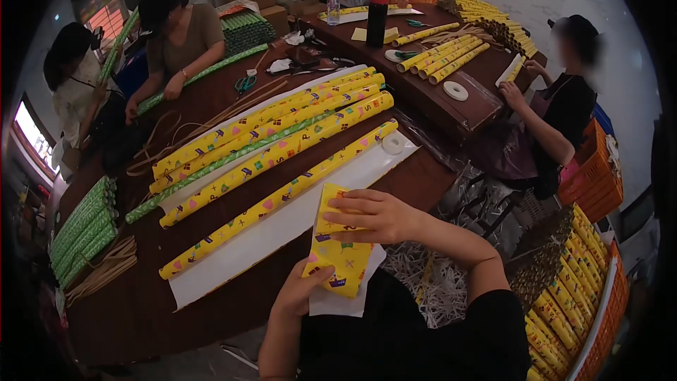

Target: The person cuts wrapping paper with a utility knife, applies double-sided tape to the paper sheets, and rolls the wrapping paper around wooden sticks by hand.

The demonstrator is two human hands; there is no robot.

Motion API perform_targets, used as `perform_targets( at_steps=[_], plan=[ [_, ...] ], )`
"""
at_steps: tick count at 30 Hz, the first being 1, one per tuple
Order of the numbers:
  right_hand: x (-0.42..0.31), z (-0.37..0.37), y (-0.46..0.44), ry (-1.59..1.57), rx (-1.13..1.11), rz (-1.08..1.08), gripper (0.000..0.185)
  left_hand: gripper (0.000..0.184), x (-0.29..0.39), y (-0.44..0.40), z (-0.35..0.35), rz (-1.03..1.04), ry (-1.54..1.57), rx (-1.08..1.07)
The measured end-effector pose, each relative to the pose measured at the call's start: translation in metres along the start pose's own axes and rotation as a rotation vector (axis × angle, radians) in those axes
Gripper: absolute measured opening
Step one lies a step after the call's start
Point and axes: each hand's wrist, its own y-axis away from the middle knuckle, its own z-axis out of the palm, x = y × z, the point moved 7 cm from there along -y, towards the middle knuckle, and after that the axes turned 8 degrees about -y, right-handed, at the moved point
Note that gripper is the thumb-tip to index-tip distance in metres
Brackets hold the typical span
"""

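Observation:
A folded piece of yellow printed wrapping paper (pixel 343 257), white on its reverse, is held in front of my body at the table's near edge. My left hand (pixel 302 288) grips its lower left side, thumb on top. Across its upper part lies my right hand (pixel 374 217), with its fingers closed over the fold. Just beyond, a partly rolled yellow sheet (pixel 275 201) rests on the table with its white side (pixel 247 254) showing. A white tape roll (pixel 393 143) sits at that sheet's far right end.
Several yellow rolls (pixel 282 152) and a green roll lie farther back. Green tubes (pixel 84 229) are stacked at left. Scissors (pixel 245 83) lie beyond. Shredded paper (pixel 430 279) and an orange crate (pixel 612 296) of yellow rolls are at right. Several people work around the tables.

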Motion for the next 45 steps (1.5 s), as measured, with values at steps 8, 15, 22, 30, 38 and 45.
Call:
perform_targets(
  at_steps=[8, 15, 22, 30, 38, 45],
  plan=[
    [0.065, 0.016, 0.036, -0.798, 0.601, 0.751, 0.07, 0.027, 0.03, -0.005, 0.0, 0.301, 0.153, 0.219],
    [0.035, 0.06, 0.028, -1.993, 0.589, 1.142, 0.06, 0.026, 0.036, -0.013, -0.002, 0.353, 0.15, 0.283],
    [0.052, 0.072, 0.03, -1.604, 0.57, 1.212, 0.041, 0.033, 0.029, -0.018, -0.012, 0.247, 0.116, 0.332],
    [0.043, 0.04, 0.027, -0.73, 0.385, 0.584, 0.023, 0.09, 0.03, -0.013, 0.007, 0.31, 0.313, -0.178],
    [0.011, 0.023, -0.002, -0.155, 0.193, 0.171, 0.027, 0.075, 0.045, -0.008, 0.017, 0.471, 0.417, -0.154],
    [-0.021, 0.029, -0.01, 0.212, 0.069, 0.178, 0.024, 0.058, 0.037, -0.008, -0.003, 0.411, 0.311, 0.233]
  ],
)
